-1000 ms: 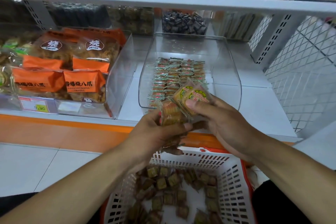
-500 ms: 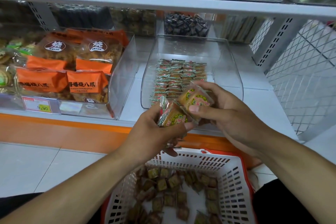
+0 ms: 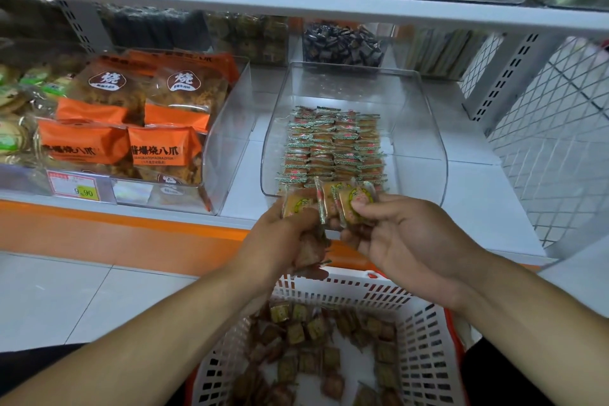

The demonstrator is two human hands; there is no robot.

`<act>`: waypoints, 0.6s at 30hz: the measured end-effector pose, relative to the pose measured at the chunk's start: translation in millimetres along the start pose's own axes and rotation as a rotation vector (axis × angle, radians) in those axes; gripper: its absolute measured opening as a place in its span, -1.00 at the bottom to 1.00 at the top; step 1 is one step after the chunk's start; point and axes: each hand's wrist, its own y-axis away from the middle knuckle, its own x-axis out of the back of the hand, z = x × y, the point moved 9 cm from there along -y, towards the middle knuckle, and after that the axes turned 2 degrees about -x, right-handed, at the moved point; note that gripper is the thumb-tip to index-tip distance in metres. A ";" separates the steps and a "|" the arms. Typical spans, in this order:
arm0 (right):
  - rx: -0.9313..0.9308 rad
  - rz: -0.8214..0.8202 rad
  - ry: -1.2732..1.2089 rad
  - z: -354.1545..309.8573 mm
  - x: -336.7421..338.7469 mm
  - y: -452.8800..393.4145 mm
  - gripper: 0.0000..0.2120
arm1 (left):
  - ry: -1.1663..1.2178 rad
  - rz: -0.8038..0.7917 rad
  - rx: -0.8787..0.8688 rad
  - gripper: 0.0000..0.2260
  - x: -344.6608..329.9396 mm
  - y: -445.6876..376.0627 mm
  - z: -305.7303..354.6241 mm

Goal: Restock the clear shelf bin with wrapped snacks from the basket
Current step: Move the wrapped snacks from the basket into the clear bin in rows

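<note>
Gripping a clutch of wrapped snacks [image 3: 298, 208], the left hand [image 3: 280, 241] meets the right hand [image 3: 405, 237], whose thumb and fingers pinch two more snacks [image 3: 352, 203]. Both hands hover above the shelf's [image 3: 487, 208] front edge, just before the clear bin [image 3: 425, 142], blocking its low front lip. Rows of snacks [image 3: 329, 145] fill its left side. Orange bags [image 3: 131, 128] sit in the neighbouring bin leftward. Below, the white basket [image 3: 421, 339] holds loose snacks [image 3: 309, 346].

White metal shelving [image 3: 478, 204] with an orange front strip [image 3: 115, 217] is seen over pale grey floor tiles [image 3: 66, 300]. A white wire mesh side panel [image 3: 560, 148] is fitted at right; perforated white uprights [image 3: 504, 76] are set behind.
</note>
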 end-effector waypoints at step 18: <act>0.121 -0.046 0.386 0.5 -13.9 2.5 -0.58 | -0.152 0.055 -0.206 -0.27 -18.8 11.1 26.6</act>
